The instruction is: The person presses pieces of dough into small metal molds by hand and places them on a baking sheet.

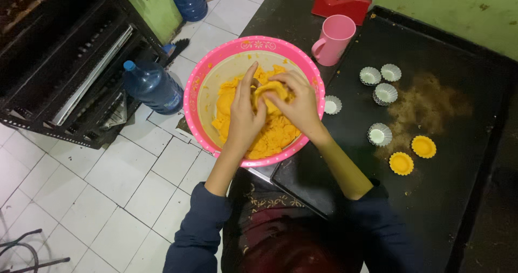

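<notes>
Pressing orange dough (270,91), both hands (243,119) (299,106) work over a pink bowl (216,60).

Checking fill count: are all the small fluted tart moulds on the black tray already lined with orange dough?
No: only two small fluted tart moulds hold orange dough; the others on the black tray, like one, show pale and unfilled.

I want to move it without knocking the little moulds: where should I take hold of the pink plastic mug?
Take the pink plastic mug by its loop handle, which sticks out on its left, toward the pink bowl. Come from that side; the fluted foil cups sit on its right.
</notes>
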